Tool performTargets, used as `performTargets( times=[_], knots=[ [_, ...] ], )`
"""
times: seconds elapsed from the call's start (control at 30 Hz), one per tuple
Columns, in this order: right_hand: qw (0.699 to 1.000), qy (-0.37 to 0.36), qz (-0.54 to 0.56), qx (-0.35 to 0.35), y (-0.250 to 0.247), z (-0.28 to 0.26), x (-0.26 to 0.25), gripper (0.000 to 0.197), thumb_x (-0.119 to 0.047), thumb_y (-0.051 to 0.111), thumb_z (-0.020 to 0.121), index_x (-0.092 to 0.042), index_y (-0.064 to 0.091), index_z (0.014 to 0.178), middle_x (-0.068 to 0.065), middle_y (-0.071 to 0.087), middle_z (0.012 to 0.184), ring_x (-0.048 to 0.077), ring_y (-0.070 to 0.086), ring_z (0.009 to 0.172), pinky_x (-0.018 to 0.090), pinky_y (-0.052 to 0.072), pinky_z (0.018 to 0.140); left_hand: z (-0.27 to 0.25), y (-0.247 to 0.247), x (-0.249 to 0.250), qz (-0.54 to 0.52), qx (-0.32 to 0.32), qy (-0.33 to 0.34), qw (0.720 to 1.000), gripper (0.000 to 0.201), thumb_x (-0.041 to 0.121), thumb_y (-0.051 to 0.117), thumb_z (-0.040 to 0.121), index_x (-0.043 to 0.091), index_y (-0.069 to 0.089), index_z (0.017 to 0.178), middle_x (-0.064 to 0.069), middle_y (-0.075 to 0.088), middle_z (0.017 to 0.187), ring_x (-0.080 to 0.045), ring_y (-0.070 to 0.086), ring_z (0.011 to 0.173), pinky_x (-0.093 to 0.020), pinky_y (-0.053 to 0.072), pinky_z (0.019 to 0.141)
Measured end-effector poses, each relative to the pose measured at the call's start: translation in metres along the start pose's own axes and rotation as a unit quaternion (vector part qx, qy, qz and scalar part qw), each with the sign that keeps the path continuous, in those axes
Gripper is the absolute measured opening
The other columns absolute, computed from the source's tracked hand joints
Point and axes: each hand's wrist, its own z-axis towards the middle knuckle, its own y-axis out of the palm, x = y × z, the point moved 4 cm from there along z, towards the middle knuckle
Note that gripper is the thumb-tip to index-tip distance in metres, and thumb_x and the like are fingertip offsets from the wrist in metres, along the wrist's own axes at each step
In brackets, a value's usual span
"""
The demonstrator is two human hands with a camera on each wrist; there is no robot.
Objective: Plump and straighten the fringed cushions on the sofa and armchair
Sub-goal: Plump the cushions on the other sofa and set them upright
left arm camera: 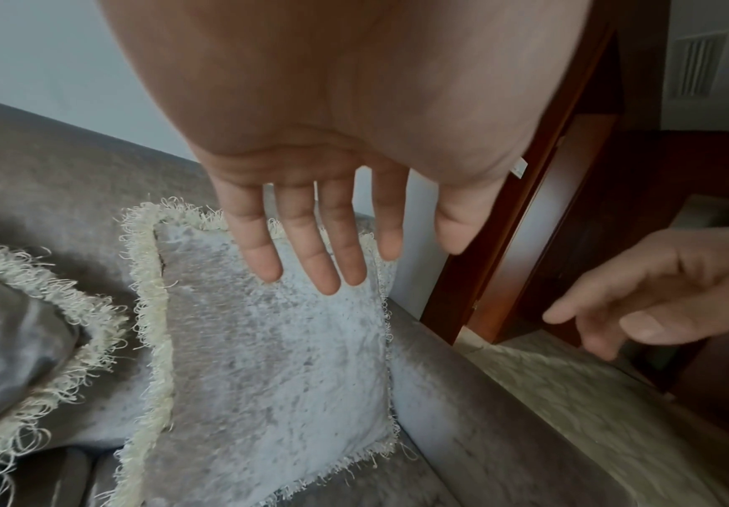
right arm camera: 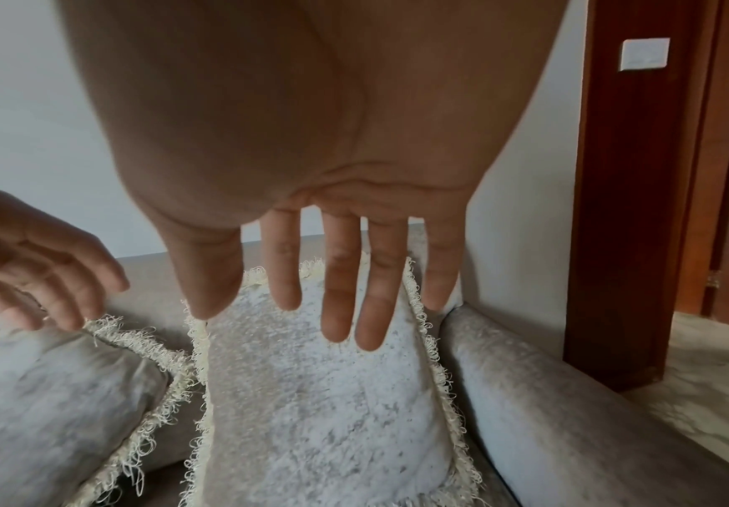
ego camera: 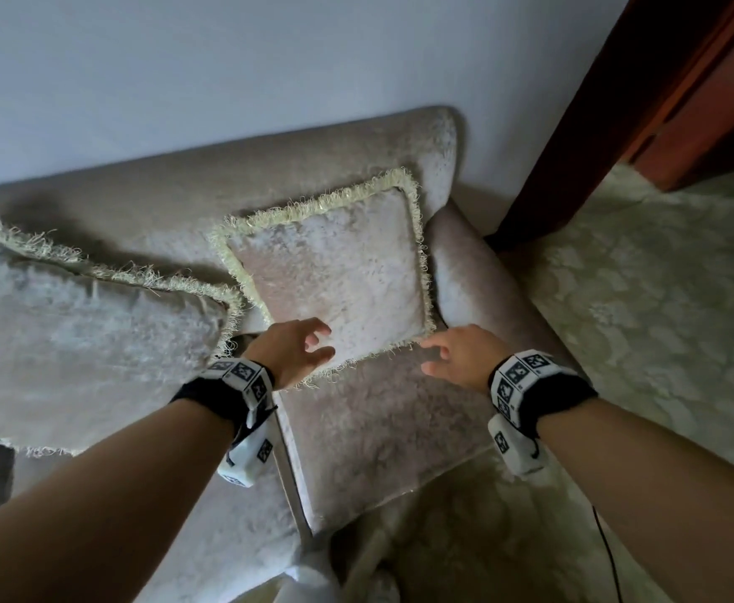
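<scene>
A beige velvet cushion with cream fringe (ego camera: 335, 272) (left arm camera: 267, 360) (right arm camera: 323, 394) leans upright against the sofa back (ego camera: 208, 180) in the right corner, next to the armrest (ego camera: 474, 280). My left hand (ego camera: 302, 350) (left arm camera: 319, 240) hovers before its lower left edge, fingers spread and straight, holding nothing. My right hand (ego camera: 452, 354) (right arm camera: 345, 284) hangs just off its lower right corner, fingers extended, empty too. A second, larger fringed cushion (ego camera: 78, 337) (right arm camera: 50, 394) lies to the left on the seat.
The seat cushion (ego camera: 391, 428) lies below my hands. A dark wooden door frame (ego camera: 617, 115) stands right of the sofa, with a patterned pale carpet (ego camera: 644, 306) beside it. A plain wall (ego camera: 226, 58) is behind the sofa. A thin black cable (ego camera: 609, 559) trails under my right arm.
</scene>
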Motion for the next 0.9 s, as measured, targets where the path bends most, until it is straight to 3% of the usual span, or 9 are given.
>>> performTargets(
  times=[0.1, 0.17, 0.3, 0.4, 0.5, 0.67, 0.8, 0.9],
  knots=[
    [1.000, -0.012, 0.012, -0.002, -0.006, 0.030, -0.001, 0.057, -0.053, 0.055, 0.094, -0.031, 0.049, 0.145, 0.002, 0.064, 0.129, 0.021, 0.059, 0.118, 0.037, 0.048, 0.099, 0.021, -0.004, -0.016, -0.026, 0.022, 0.000, 0.999, 0.048, 0.050, 0.059, 0.096, 0.035, 0.051, 0.141, 0.002, 0.066, 0.129, -0.016, 0.064, 0.112, -0.041, 0.050, 0.103],
    [0.999, -0.026, 0.026, 0.009, -0.010, 0.054, -0.002, 0.058, -0.052, 0.057, 0.094, -0.028, 0.049, 0.146, 0.003, 0.065, 0.129, 0.019, 0.062, 0.118, 0.035, 0.049, 0.098, 0.039, -0.006, -0.036, -0.051, 0.067, -0.004, 0.996, 0.059, 0.052, 0.060, 0.095, 0.044, 0.036, 0.148, 0.001, 0.061, 0.134, -0.017, 0.063, 0.114, -0.044, 0.052, 0.101],
    [0.998, -0.031, 0.043, 0.018, -0.011, 0.114, 0.005, 0.060, -0.052, 0.058, 0.094, -0.027, 0.046, 0.148, 0.004, 0.064, 0.131, 0.016, 0.062, 0.116, 0.029, 0.046, 0.094, 0.090, -0.004, -0.081, -0.088, 0.154, -0.030, 0.984, 0.073, 0.058, 0.058, 0.093, 0.055, 0.015, 0.152, -0.006, 0.049, 0.146, -0.028, 0.062, 0.117, -0.052, 0.055, 0.094],
    [0.995, -0.039, 0.076, 0.054, -0.012, 0.168, 0.018, 0.064, -0.051, 0.060, 0.093, -0.031, 0.040, 0.151, 0.004, 0.060, 0.137, 0.014, 0.060, 0.118, 0.026, 0.044, 0.095, 0.127, 0.011, -0.113, -0.119, 0.189, -0.073, 0.972, 0.075, 0.064, 0.056, 0.088, 0.055, 0.016, 0.152, -0.010, 0.040, 0.150, -0.033, 0.061, 0.114, -0.054, 0.055, 0.093],
    [0.985, -0.039, 0.123, 0.116, -0.004, 0.214, 0.033, 0.065, -0.050, 0.062, 0.092, -0.035, 0.038, 0.152, 0.003, 0.061, 0.138, 0.015, 0.061, 0.120, 0.023, 0.042, 0.096, 0.153, 0.031, -0.138, -0.133, 0.210, -0.115, 0.962, 0.076, 0.067, 0.054, 0.085, 0.051, 0.023, 0.153, -0.015, 0.025, 0.157, -0.036, 0.050, 0.131, -0.057, 0.052, 0.099],
    [0.965, -0.018, 0.170, 0.197, 0.017, 0.279, 0.067, 0.070, -0.045, 0.066, 0.090, -0.038, 0.036, 0.152, 0.010, 0.056, 0.135, 0.026, 0.054, 0.126, 0.039, 0.043, 0.106, 0.189, 0.066, -0.173, -0.142, 0.238, -0.171, 0.946, 0.084, 0.078, 0.047, 0.077, 0.054, 0.020, 0.153, -0.019, 0.013, 0.161, -0.047, 0.032, 0.144, -0.064, 0.042, 0.108],
    [0.946, -0.029, 0.181, 0.269, 0.025, 0.328, 0.094, 0.076, -0.054, 0.063, 0.085, -0.047, 0.028, 0.152, 0.006, 0.041, 0.143, 0.024, 0.039, 0.136, 0.039, 0.037, 0.111, 0.222, 0.082, -0.187, -0.145, 0.285, -0.196, 0.927, 0.089, 0.079, 0.048, 0.074, 0.050, 0.023, 0.154, -0.022, 0.010, 0.163, -0.048, 0.020, 0.148, -0.066, 0.035, 0.112],
    [0.931, -0.057, 0.191, 0.306, 0.035, 0.365, 0.109, 0.087, -0.056, 0.062, 0.077, -0.062, 0.014, 0.149, 0.011, 0.019, 0.158, 0.035, 0.032, 0.143, 0.047, 0.038, 0.112, 0.247, 0.087, -0.192, -0.182, 0.330, -0.180, 0.908, 0.093, 0.080, 0.055, 0.072, 0.048, 0.021, 0.152, -0.025, 0.007, 0.165, -0.047, 0.012, 0.152, -0.064, 0.028, 0.116]
  ],
)
